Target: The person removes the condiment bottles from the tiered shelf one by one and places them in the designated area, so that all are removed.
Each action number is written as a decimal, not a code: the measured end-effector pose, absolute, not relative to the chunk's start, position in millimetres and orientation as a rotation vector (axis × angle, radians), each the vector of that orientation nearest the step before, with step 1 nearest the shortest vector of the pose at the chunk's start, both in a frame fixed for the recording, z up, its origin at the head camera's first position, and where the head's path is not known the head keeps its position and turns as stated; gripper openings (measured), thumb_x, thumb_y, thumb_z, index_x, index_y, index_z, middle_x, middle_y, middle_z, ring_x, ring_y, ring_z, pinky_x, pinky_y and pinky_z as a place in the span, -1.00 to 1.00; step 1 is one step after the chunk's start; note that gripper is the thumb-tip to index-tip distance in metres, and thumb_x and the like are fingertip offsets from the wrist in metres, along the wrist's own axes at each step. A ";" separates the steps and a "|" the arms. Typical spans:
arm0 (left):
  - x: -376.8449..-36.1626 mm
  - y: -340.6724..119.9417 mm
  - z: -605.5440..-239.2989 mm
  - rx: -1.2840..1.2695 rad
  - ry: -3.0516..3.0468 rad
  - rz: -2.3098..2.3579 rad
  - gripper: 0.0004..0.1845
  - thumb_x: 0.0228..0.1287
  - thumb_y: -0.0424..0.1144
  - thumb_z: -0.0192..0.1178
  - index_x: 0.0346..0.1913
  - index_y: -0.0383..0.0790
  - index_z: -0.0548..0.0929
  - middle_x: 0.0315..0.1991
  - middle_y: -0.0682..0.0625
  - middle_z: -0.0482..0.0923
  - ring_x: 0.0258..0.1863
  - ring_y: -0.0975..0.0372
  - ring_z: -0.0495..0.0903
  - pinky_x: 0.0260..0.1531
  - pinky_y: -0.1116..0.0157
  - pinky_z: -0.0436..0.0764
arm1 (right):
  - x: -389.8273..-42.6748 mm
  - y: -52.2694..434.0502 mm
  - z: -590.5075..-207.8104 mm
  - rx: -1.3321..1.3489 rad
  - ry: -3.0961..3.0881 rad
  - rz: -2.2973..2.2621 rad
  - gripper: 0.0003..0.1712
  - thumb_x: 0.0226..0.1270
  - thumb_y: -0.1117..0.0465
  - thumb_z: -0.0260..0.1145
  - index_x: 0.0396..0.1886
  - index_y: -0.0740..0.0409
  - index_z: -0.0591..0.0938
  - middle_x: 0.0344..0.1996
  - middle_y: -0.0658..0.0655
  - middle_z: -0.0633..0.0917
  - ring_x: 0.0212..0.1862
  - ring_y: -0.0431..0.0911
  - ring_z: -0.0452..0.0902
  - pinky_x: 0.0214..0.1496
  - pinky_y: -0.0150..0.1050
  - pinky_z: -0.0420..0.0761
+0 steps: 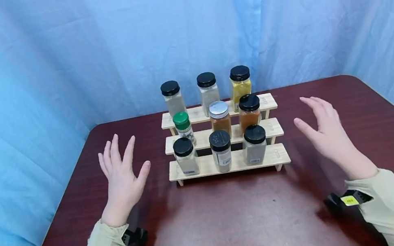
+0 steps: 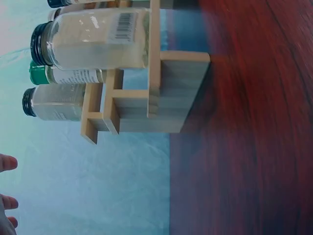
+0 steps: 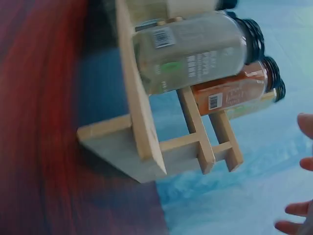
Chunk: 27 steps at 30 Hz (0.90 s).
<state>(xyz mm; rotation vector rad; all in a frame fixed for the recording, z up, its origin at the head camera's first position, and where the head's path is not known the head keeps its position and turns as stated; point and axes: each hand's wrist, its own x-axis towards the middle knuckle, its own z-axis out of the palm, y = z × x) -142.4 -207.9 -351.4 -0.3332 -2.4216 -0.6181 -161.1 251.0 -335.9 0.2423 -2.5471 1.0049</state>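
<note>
A three-step wooden spice rack [image 1: 278,155] stands mid-table with several jars on it, three to a step. A green-capped jar [image 1: 184,127], a silver-lidded jar [image 1: 220,118] and a yellow-filled jar [image 1: 240,82] stand among black-lidded ones. My left hand [image 1: 122,175] hovers left of the rack with fingers spread and straight, holding nothing. My right hand [image 1: 324,128] hovers to the right of the rack, fingers spread, also holding nothing. The left wrist view shows the rack's end [image 2: 171,90] and my fingertips [image 2: 7,164]; the right wrist view shows the other end [image 3: 142,152] and fingertips [image 3: 305,125].
The dark red table [image 1: 230,217] has a rounded far right corner and edges near both arms. Blue curtain [image 1: 63,53] hangs behind and to both sides. Black wrist straps [image 1: 135,235] sit at both cuffs.
</note>
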 end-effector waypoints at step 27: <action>-139.7 -179.2 -341.5 -0.487 -2.228 -1.249 -0.51 0.18 -0.46 0.18 0.21 -0.33 0.45 0.21 -0.20 0.35 0.21 0.08 0.33 0.18 0.05 0.41 | -196.7 232.5 -376.6 0.220 -2.172 2.483 -0.78 0.41 0.26 0.14 -0.07 -0.17 0.53 -0.23 -0.13 0.55 -0.22 -0.32 0.56 -0.22 -0.40 0.61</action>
